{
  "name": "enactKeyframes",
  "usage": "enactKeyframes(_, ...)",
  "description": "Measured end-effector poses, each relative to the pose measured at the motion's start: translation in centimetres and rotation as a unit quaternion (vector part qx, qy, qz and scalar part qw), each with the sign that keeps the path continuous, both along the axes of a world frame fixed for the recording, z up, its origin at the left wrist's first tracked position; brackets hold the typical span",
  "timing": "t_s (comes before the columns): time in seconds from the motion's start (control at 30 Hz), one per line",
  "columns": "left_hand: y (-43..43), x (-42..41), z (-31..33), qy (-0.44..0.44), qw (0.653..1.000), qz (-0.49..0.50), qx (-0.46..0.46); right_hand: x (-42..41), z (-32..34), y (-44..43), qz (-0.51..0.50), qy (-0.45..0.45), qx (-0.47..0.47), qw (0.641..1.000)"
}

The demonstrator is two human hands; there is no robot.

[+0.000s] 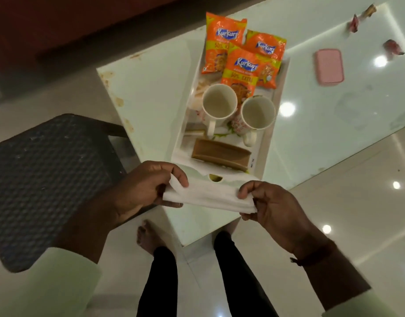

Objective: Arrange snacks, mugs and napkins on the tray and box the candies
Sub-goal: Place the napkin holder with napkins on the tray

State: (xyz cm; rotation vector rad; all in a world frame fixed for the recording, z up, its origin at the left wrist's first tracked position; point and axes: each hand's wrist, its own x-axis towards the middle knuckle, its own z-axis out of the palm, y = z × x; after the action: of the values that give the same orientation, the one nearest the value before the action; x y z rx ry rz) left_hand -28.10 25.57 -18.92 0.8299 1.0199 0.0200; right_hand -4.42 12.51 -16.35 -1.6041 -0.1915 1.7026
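My left hand (142, 191) and my right hand (272, 207) each pinch one end of a white napkin (210, 197), stretched between them just in front of the white tray (274, 124). On the tray lie three orange snack packets (240, 65) at the far end. Two empty white mugs (220, 104) stand side by side in the middle, and a brown napkin holder (220, 154) sits at the near end. A pink box (329, 66) rests on the table to the right, with wrapped candies (392, 48) scattered beyond it.
The glossy white table (323, 138) reflects ceiling lights. A dark woven stool (43, 175) stands left of the table, close to my left arm. My legs and a bare foot (146, 236) are on the tiled floor below.
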Motion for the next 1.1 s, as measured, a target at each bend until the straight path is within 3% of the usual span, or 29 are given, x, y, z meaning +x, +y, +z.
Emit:
enactKeyframes(0.1, 0.3, 2.7, 0.2, -0.029, 0.991, 0.088, -0.100, 2.6, -0.3, 0.7, -0.047, 0.043, -0.034, 0.997)
enactKeyframes(0.23, 1.4, 6.5, 0.3, 0.033, 0.979, 0.136, -0.151, 5.6, -0.4, 2.8, -0.057, 0.074, -0.120, 0.988)
enactKeyframes(0.6, 3.1, 9.8, -2.8, 0.125, 0.958, 0.221, -0.132, 7.2, -4.8, 5.3, -0.128, 0.103, -0.193, 0.967)
enactKeyframes(0.87, 4.0, 9.1, -4.9, 0.179, 0.968, 0.151, -0.093, 6.3, -7.0, 5.4, -0.146, 0.091, -0.210, 0.962)
enactKeyframes(1.1, 4.2, 9.5, -6.0, 0.171, 0.966, 0.174, -0.081, 6.1, -7.4, 5.1, -0.166, 0.085, -0.215, 0.959)
